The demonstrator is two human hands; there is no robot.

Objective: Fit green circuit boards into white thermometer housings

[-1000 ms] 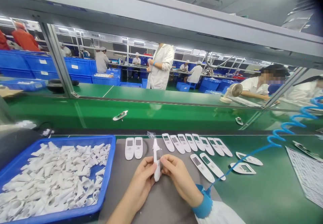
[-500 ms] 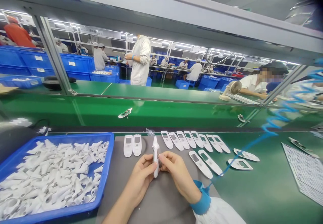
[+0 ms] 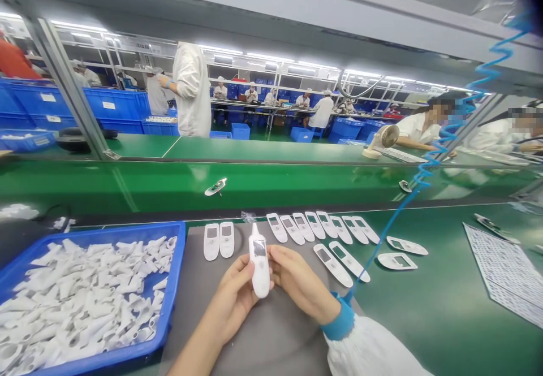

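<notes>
Between my hands is a white ear thermometer [image 3: 259, 268] with a pointed tip at the top and a dark screen facing me. My left hand [image 3: 232, 292] grips its left side, thumb on the front edge. At its right edge are the fingers of my right hand [image 3: 299, 280], curled round it and partly hidden behind it. Two white cover shells [image 3: 212, 242] lie on the grey mat [image 3: 271, 342] just left of the thermometer. More white shells with window openings [image 3: 303, 229] line the back right of the mat, two of them lower down [image 3: 333, 264].
A blue tray [image 3: 180, 263] heaped with white cone-shaped parts [image 3: 85, 297] stands at the left. Two shell frames [image 3: 397, 261] and a printed sheet [image 3: 500, 277] lie on the right. A blue coiled cord [image 3: 399, 212] runs to my right wristband. Beyond the green conveyor belt [image 3: 297, 186], co-workers sit or stand.
The thermometer has turned from edge-on to show its screen side. The circuit-bearing shell on the belt has shifted slightly right. A standing person in white appears farther left.
</notes>
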